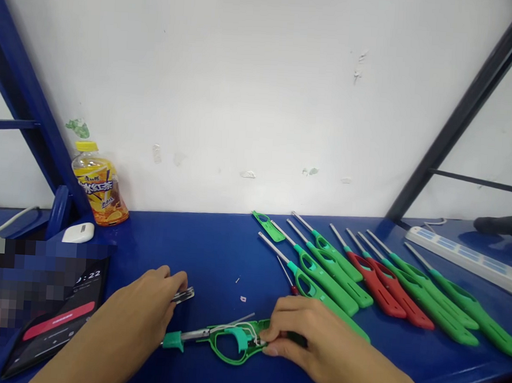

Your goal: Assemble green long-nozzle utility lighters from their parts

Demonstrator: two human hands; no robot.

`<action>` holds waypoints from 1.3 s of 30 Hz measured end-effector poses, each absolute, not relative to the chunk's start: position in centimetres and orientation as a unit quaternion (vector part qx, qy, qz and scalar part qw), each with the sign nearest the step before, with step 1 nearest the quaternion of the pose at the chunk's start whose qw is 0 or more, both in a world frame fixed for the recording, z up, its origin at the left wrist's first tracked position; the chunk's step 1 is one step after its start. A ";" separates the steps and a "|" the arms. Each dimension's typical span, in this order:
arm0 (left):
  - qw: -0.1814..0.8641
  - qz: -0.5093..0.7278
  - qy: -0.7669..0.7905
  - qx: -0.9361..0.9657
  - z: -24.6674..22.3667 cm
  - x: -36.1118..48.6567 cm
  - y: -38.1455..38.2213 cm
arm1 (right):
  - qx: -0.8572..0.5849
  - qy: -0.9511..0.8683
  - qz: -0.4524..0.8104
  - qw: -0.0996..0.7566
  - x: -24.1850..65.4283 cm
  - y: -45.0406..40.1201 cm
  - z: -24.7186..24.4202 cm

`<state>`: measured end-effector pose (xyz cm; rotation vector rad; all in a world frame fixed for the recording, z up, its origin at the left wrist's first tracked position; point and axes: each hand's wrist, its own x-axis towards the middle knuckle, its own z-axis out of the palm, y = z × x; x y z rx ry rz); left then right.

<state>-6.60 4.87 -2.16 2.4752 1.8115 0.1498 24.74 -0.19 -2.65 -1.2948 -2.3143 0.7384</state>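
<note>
An opened green long-nosed lighter [233,360] lies on the blue table, showing its turquoise trigger [242,338] and thin white wires. My right hand [305,336] is closed at its handle, thumb and fingertips pinching around the inner parts; what exactly lies between them is partly hidden. Above the lighter's metal tube [196,334] and turquoise collar [172,340], my left hand [156,301] is closed on a small shiny metal piece [183,295], most of it covered by my fingers. Just beyond, a tiny pinkish bit [243,299] rests on the table.
Several whole green lighters [328,280] and red lighters [382,289] lie to the right, near a separate green shell half [269,227]. A screwdriver-like tool [286,274] is partly covered. Leftward are a drink bottle [100,188], a white case [79,232] and a phone [59,321]. A power strip [468,259] lies far right.
</note>
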 end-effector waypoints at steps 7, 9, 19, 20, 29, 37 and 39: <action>0.050 0.073 0.568 0.818 -0.1 -4.0 3.5 | -0.443 -0.811 0.234 0.302 24.2 -0.4 -1.6; 0.062 0.070 0.549 0.830 0.6 -2.9 3.1 | -0.448 -0.801 0.221 0.331 24.0 -0.5 -1.6; 0.099 0.056 0.400 0.910 -0.5 1.1 1.8 | -0.457 -0.783 0.266 0.327 22.9 -0.8 -2.8; 0.096 0.054 0.404 0.908 -0.4 1.1 1.8 | -0.447 -0.785 0.258 0.343 22.8 -0.6 -2.8; 0.068 -0.077 0.505 0.857 0.6 1.1 3.0 | -0.505 -0.686 0.070 0.519 24.3 0.6 -2.8; 0.082 -0.086 0.496 0.860 -1.1 1.6 3.1 | -0.480 -0.727 0.050 0.488 23.9 0.6 -2.7; 0.090 -0.081 0.493 0.862 -0.9 1.5 3.2 | -0.474 -0.727 0.040 0.495 23.9 0.6 -2.8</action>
